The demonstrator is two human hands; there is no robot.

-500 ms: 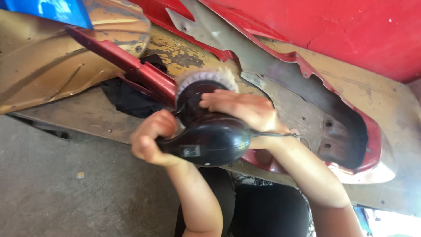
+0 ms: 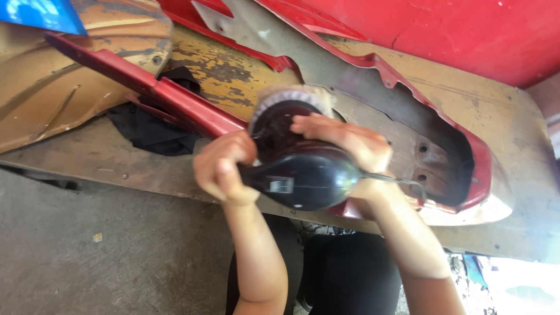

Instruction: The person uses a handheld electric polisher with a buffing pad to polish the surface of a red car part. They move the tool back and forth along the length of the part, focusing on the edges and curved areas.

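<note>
A black power polisher [image 2: 303, 175] with a white fluffy pad [image 2: 291, 96] presses against a red vehicle body panel [image 2: 192, 111]. My left hand [image 2: 224, 166] is shut on the polisher's side handle. My right hand [image 2: 347, 143] lies on top of the polisher's head, fingers curled over it. A thin black cord [image 2: 396, 179] runs from the tool past my right wrist. The pad touches the panel near its long red edge.
The red panel lies on a worn wooden board [image 2: 496, 116] with peeling yellow paint. A gold body panel [image 2: 52, 87] and a black cloth [image 2: 149, 131] sit at the left. Grey concrete floor [image 2: 105, 251] is below; a red wall [image 2: 455, 29] is behind.
The polisher and both hands have shifted slightly to the right along the red panel; the view has shifted with them.
</note>
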